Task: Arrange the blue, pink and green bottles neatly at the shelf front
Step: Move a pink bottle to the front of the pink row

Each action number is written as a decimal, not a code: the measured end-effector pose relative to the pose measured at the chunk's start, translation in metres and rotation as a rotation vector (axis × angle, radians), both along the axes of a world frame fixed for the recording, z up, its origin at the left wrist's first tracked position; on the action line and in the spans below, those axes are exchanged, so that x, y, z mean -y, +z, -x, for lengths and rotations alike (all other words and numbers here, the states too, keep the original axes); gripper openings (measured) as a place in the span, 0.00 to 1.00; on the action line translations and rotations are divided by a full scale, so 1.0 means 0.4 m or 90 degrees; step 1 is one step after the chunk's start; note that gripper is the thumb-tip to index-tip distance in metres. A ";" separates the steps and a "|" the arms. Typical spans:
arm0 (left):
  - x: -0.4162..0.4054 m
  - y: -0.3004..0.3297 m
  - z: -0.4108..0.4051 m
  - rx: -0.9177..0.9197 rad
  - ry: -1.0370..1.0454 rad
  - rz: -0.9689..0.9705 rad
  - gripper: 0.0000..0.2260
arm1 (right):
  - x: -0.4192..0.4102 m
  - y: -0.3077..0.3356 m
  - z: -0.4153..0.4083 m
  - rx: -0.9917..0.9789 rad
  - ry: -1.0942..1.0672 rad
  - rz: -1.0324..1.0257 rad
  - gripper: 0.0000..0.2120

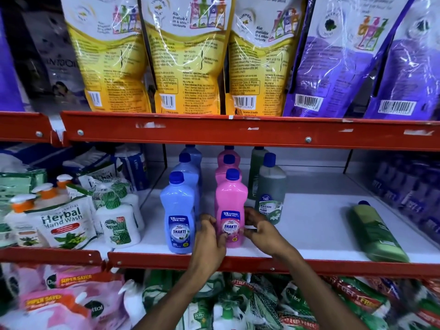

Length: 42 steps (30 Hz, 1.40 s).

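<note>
This is a shop aisle. Red metal shelves [238,133] carry many copies of the same goods: rows of blue, pink and green cleaner bottles [229,206], hand-wash pump bottles [116,225], and yellow and purple refill pouches [188,55] turned to show printed barcodes. More packaged refills [71,303] marked "Super Saver" fill the shelf below.

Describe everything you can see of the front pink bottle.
The front pink bottle is glossy plastic with a dark blue cap and a label reading "SHAKTI". It stands upright at the shelf front, beside the front blue bottle, heading a pink row. The left hand and right hand hold its lower part from either side.
</note>
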<state>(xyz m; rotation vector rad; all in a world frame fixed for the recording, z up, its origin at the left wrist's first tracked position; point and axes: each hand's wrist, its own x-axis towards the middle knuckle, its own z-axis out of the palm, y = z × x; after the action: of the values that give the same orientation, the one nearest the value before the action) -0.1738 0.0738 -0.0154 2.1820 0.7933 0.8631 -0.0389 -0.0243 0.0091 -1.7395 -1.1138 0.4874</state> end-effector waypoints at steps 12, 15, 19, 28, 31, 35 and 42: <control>-0.015 0.002 0.012 -0.019 -0.040 0.024 0.19 | 0.010 -0.048 0.036 0.071 -0.119 0.006 0.18; -0.008 -0.001 0.019 -0.025 -0.052 0.028 0.18 | 0.020 -0.047 0.042 0.075 -0.113 0.018 0.18; -0.005 -0.006 0.030 -0.019 -0.064 0.019 0.17 | 0.033 -0.048 0.050 0.077 -0.116 0.029 0.17; -0.009 -0.009 0.038 -0.033 -0.058 0.007 0.16 | 0.043 -0.043 0.062 0.053 -0.118 0.032 0.17; -0.006 -0.009 0.042 -0.036 -0.058 0.012 0.16 | 0.045 -0.043 0.063 0.049 -0.118 0.036 0.17; -0.005 -0.010 0.042 -0.022 -0.064 0.030 0.16 | 0.046 -0.045 0.063 0.045 -0.115 0.036 0.18; 0.050 -0.034 0.098 0.206 0.036 -0.115 0.11 | 0.114 -0.042 0.050 0.027 -0.190 -0.061 0.16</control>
<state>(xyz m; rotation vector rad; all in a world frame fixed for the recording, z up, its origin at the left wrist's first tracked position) -0.2132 0.0540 -0.0292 2.1020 0.6373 1.3212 -0.0591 -0.0698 -0.0076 -1.7993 -0.8709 0.2099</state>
